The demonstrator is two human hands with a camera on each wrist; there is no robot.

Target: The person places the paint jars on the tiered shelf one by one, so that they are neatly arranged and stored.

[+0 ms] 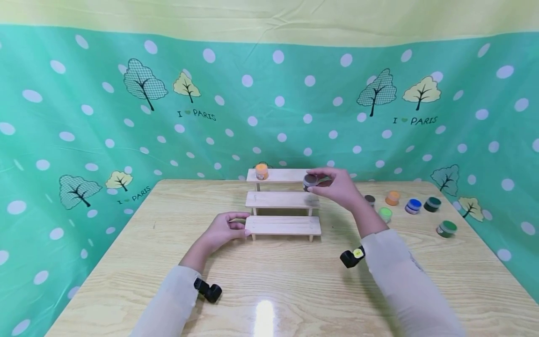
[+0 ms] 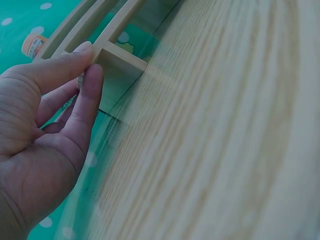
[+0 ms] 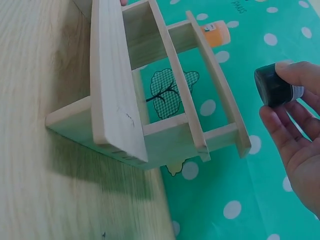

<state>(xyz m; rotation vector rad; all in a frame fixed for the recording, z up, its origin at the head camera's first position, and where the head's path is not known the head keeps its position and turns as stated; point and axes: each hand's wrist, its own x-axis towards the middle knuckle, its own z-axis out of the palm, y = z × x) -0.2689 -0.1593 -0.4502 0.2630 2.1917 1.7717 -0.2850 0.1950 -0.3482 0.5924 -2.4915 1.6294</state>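
A three-step wooden stand (image 1: 283, 225) sits in the middle of the table. My left hand (image 1: 222, 230) pinches the left end of its lowest step; in the left wrist view the thumb and fingers (image 2: 90, 92) meet at that corner. My right hand (image 1: 337, 188) holds a small dark paint jar (image 1: 309, 182) between thumb and fingers, in front of the top step's right end. The right wrist view has this jar (image 3: 272, 86) tilted and apart from the stand. An orange paint jar (image 1: 261, 172) stands at the left of the top step.
Right of the stand, several paint jars stand on the table: a dark brown one (image 1: 369, 200), a light green one (image 1: 385, 214), an orange one (image 1: 393, 198), a blue one (image 1: 413, 206) and green ones (image 1: 446, 228). A dotted green cloth (image 1: 236, 103) hangs behind.
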